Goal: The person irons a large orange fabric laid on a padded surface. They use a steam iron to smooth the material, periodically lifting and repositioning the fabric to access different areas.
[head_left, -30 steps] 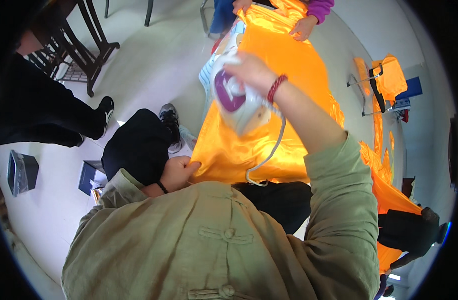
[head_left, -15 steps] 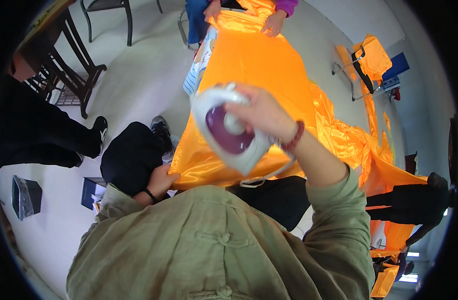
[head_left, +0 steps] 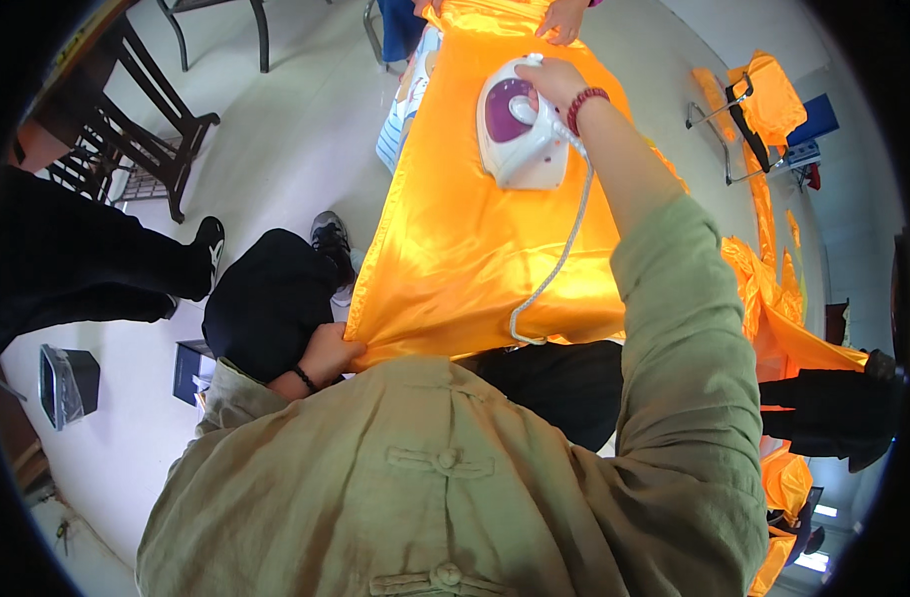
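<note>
Shiny orange cloth [head_left: 455,249] is spread over a long surface in front of me. My right hand [head_left: 556,85] is closed round the handle of a white and purple iron [head_left: 530,164], which sits on the far part of the cloth. From the iron a pale cord [head_left: 576,229] trails back to the cloth's near edge. At the near left corner, my left hand [head_left: 331,353] grips the edge of the orange cloth. Across from me, another person's hand [head_left: 562,20] rests at the cloth's far end. Patterned fabric [head_left: 408,114] shows beneath the left edge.
Dark wooden furniture [head_left: 147,119] stands at the far left, near a person's black-clad legs [head_left: 97,249]. A lined bin [head_left: 69,386] is on the floor. Orange fabric covers a chair [head_left: 768,95] at the right. Another person in black [head_left: 833,413] stands beside more orange cloth.
My right hand has carried the iron from above the near cloth forward onto its far part. The cord now stretches along the cloth. My left hand keeps its hold on the corner.
</note>
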Demonstrator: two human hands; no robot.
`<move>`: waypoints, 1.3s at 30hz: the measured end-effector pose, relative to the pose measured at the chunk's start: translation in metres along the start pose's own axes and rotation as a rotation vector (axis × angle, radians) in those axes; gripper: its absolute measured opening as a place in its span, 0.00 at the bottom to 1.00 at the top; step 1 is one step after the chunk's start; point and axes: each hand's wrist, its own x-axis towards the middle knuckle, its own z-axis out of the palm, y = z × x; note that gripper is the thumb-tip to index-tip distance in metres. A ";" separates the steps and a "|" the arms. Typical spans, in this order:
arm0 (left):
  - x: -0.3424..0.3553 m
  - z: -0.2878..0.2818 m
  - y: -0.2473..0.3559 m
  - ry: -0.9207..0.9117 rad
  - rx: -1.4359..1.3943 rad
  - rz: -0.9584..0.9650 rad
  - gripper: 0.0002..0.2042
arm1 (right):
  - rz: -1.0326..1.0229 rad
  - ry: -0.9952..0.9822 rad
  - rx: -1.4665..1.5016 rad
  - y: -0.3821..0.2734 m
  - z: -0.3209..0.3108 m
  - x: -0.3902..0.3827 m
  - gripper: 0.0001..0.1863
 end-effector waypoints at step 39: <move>-0.002 0.006 0.007 0.126 0.249 0.148 0.11 | -0.033 0.392 -0.198 0.139 -0.106 -0.308 0.31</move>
